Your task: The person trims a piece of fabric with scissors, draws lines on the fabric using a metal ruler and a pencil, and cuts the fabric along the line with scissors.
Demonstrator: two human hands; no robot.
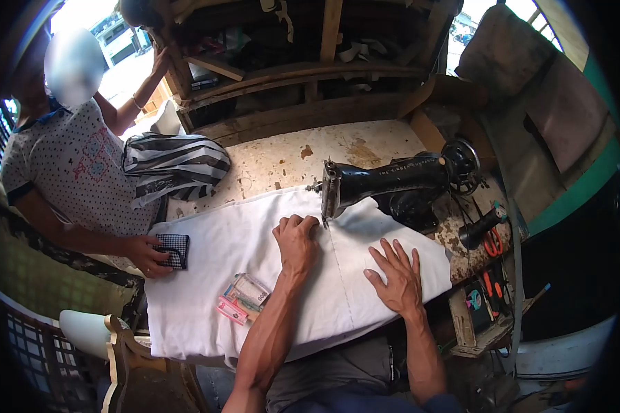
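A broad white cloth (pixel 255 213) covers the table under the black sewing machine (pixel 393 177). My left hand (pixel 297 241) rests on it just left of the machine's needle, fingers curled in and closed on the fabric; the fingertips are partly hidden. My right hand (pixel 398 279) lies flat on the cloth to the right, its fingers spread. A faint line of stitches or marking runs down the cloth from the needle between my hands. Beside my left forearm lie some folded banknotes (pixel 246 297) on the cloth.
At the left a person (pixel 83 165) stands with one hand on a small checkered purse (pixel 173 250) at the cloth's edge. A striped bag (pixel 176 165) hangs by them. Orange-handled scissors (pixel 493 242) and a tool tray (pixel 486 310) are at the right; wooden shelving (pixel 303 72) stands behind.
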